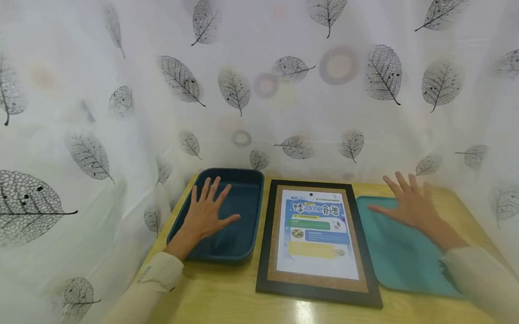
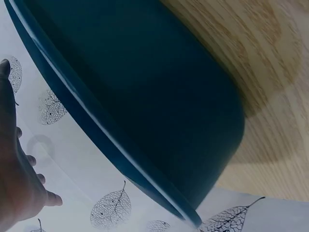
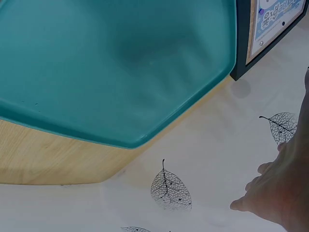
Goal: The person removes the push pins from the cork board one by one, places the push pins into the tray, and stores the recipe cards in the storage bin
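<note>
My left hand (image 1: 204,216) hovers over a dark blue deep tray (image 1: 246,242), its fingers spread and nothing in its grasp. In the left wrist view the side wall of that blue tray (image 2: 159,92) fills the middle, with the hand (image 2: 19,169) at the left edge. Over a flat teal tray (image 1: 398,264) my right hand (image 1: 413,204) is held with fingers apart, also holding nothing. The right wrist view shows this teal tray (image 3: 120,72) bare inside, and the hand (image 3: 280,188) at the lower right. Between the two trays lies a black-framed cork board (image 1: 318,286).
A printed paper sheet (image 1: 315,265) with Chinese lettering and coloured boxes is on the cork board. Everything stands on a light wooden table (image 1: 230,307). A white curtain (image 1: 260,30) with grey leaf prints surrounds the table's back and sides.
</note>
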`<state>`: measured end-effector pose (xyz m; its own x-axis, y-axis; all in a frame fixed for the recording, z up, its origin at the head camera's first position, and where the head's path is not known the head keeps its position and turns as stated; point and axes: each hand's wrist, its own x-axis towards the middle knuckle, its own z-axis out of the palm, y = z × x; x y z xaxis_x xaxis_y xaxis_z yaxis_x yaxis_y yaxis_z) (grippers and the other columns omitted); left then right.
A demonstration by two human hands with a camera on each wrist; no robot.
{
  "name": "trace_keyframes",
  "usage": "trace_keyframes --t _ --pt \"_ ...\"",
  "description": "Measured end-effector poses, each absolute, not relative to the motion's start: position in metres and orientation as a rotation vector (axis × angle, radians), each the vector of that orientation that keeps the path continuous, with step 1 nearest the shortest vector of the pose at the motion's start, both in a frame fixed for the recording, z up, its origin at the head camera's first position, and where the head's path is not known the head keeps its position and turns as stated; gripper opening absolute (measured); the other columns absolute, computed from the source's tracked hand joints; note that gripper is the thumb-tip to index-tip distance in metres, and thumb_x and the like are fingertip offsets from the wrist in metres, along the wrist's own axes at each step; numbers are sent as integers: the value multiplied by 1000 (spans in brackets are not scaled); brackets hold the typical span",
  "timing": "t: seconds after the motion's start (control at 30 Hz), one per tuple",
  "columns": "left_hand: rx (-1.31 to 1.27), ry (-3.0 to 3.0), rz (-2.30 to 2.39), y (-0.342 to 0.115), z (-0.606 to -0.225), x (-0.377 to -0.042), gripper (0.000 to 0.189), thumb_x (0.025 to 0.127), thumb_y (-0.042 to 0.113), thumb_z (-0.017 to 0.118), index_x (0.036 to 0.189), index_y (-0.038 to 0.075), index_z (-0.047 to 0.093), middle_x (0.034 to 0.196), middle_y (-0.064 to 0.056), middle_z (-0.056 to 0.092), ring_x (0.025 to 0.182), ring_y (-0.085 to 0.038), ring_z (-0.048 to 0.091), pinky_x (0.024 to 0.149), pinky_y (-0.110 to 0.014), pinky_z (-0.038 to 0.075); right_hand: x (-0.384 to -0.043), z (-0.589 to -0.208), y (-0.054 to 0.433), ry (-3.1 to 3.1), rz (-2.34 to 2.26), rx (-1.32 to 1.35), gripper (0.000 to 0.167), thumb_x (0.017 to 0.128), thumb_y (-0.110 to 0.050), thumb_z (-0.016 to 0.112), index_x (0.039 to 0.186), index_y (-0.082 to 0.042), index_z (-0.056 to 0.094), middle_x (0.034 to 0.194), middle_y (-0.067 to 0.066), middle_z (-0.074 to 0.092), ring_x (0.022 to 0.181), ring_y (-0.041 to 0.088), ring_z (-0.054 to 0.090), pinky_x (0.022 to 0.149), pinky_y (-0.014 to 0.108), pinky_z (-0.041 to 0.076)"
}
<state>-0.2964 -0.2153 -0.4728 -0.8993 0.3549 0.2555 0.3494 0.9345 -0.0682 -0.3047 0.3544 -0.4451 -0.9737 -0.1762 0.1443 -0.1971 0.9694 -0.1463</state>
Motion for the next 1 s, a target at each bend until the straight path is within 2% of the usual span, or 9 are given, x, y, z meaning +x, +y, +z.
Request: trace_keyframes --t 0.37,0.57,0.73,0.87,1.0 --pt "-572 -2811 7 -200 -475 -294 98 92 77 55 166 19 28 174 -16 9 158 -43 8 122 -72 12 -310 -445 340 -2987 235 329 111 86 -76 62 165 -9 23 167 33 13 152 59 2 116 78 -10" --pt "-571 -2830 36 -192 -478 -295 97 92 80 50 166 21 26 174 -14 7 158 -41 10 122 -71 13 -314 -441 329 -2979 218 351 108 86 -76 62 164 -9 27 166 33 16 152 59 7 117 78 -5" --pt "-614 -2806 16 -184 -480 -295 97 93 78 53 166 20 28 173 -16 11 157 -43 14 121 -72 18 -317 -441 320 -3000 199 350 108 88 -76 60 165 -10 24 167 33 14 152 58 6 118 77 -3" --pt "-637 -2782 -23 -178 -479 -295 96 92 75 56 165 18 30 172 -17 16 156 -44 17 120 -73 18 -318 -438 311 -3017 211 342 108 88 -76 59 165 -10 21 167 32 13 153 58 5 118 76 -3" --pt "-635 -2799 -26 -173 -477 -296 96 93 76 53 166 19 27 173 -17 14 157 -43 16 121 -72 16 -320 -435 301 -3016 226 330 106 88 -73 62 165 -10 24 168 31 14 153 57 5 119 76 -2"
